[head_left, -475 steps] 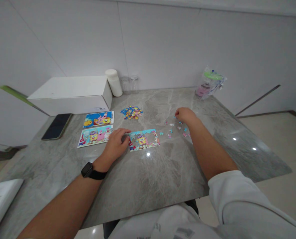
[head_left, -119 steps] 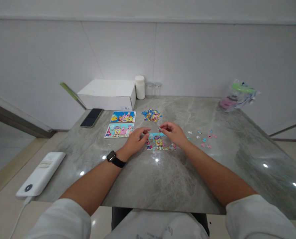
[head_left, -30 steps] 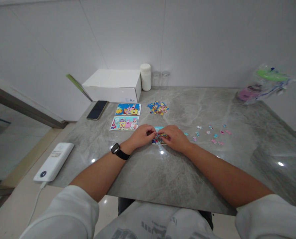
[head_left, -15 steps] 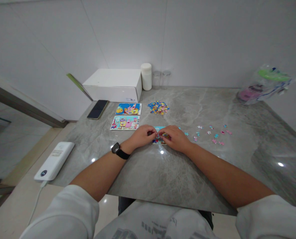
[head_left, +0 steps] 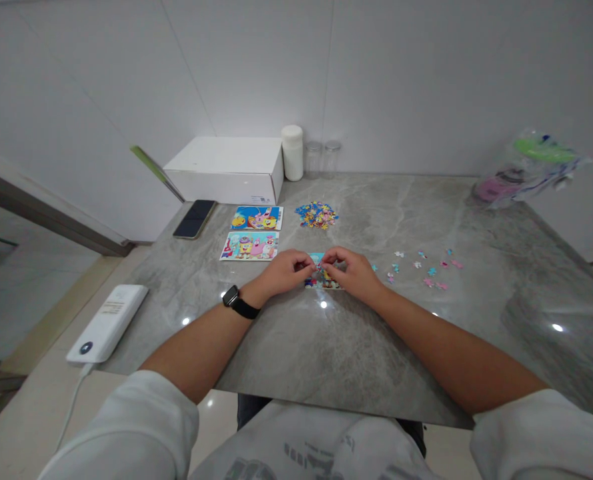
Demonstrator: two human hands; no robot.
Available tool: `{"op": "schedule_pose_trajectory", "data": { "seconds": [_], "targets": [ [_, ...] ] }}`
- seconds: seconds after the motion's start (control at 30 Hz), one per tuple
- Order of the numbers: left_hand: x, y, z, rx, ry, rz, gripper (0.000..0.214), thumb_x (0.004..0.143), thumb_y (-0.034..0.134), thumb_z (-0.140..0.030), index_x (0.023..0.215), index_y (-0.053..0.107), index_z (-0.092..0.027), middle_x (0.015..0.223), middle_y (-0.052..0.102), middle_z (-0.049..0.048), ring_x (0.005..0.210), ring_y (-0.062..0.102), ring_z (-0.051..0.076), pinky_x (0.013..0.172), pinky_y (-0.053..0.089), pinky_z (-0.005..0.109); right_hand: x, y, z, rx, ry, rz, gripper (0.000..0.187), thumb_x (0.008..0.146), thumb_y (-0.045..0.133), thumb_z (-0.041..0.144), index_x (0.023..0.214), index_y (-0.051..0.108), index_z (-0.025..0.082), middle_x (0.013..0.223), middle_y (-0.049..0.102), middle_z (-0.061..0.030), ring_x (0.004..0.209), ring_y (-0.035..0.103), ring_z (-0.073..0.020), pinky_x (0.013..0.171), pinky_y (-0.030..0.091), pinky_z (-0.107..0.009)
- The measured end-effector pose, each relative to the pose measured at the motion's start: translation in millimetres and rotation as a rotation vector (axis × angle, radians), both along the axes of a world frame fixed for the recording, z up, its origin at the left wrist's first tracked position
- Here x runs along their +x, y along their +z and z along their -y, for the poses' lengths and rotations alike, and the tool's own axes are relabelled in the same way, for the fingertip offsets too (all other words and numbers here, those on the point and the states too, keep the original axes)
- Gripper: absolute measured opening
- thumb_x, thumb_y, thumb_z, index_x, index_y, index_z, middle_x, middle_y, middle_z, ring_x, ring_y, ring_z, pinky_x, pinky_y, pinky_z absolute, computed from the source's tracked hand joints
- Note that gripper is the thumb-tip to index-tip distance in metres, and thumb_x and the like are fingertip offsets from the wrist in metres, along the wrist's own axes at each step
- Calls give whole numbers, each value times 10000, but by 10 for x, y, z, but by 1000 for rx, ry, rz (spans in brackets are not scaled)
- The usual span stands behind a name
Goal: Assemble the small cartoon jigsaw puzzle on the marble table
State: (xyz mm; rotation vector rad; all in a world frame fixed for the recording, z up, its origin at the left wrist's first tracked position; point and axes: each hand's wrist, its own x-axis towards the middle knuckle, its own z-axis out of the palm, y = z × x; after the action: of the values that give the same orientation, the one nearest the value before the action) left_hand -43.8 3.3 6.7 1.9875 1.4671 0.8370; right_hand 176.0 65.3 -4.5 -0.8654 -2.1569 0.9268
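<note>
A small partly built cartoon puzzle (head_left: pixel 321 275) lies on the grey marble table (head_left: pixel 356 333), mostly covered by both hands. My left hand (head_left: pixel 285 269), with a black watch on its wrist, rests curled at the puzzle's left edge, fingertips pinched toward its middle. My right hand (head_left: pixel 352 271) sits over the right part of the puzzle, thumb and forefinger pinched on a small puzzle piece (head_left: pixel 319 265). Loose pink and blue pieces (head_left: pixel 426 270) lie scattered to the right. A heap of colourful pieces (head_left: pixel 316 215) sits farther back.
Two finished cartoon pictures (head_left: pixel 254 232) lie left of the puzzle, a black phone (head_left: pixel 194 219) beside them. A white box (head_left: pixel 229 170), a white jar (head_left: pixel 292 153) and two clear jars (head_left: pixel 322 157) stand at the wall. A plastic bag (head_left: pixel 526 170) lies back right, a white power bank (head_left: pixel 106 322) front left.
My right hand has lifted slightly off the puzzle and its fingers now pinch a piece above it. My left hand stays at the puzzle's left edge.
</note>
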Motion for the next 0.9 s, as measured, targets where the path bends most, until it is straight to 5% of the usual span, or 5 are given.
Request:
{"op": "schedule_pose_trajectory", "data": {
  "seconds": [0.2, 0.4, 0.9],
  "targets": [
    [-117, 60, 27, 154, -31, -266, 130, 921, 618, -267, 991, 701, -197, 948, 717, 58, 892, 638, 213, 849, 476, 356, -30, -13, 7, 176, 99, 167, 145, 921, 701, 163, 956, 804, 259, 927, 791, -35, 903, 681, -211, 864, 471, -342],
    [-112, 89, 116, 179, -98, -388, 364, 867, 750, -422, 1145, 630, -220, 1178, 670, 109, 1127, 625, 294, 958, 483, 423, -67, -52, 19, 265, 163, 244, 164, 943, 703, 154, 1013, 802, 264, 957, 804, -28, 896, 670, -210, 878, 437, -352],
    [-70, 80, 127, 168, -135, -436, 419, 875, 749, -470, 1177, 609, -216, 1182, 650, 110, 1117, 612, 302, 962, 468, 437, -73, -122, -2, 257, 169, 273, 123, 949, 713, 194, 1012, 797, 259, 958, 806, -24, 885, 666, -200, 879, 427, -346]
  ]
}}
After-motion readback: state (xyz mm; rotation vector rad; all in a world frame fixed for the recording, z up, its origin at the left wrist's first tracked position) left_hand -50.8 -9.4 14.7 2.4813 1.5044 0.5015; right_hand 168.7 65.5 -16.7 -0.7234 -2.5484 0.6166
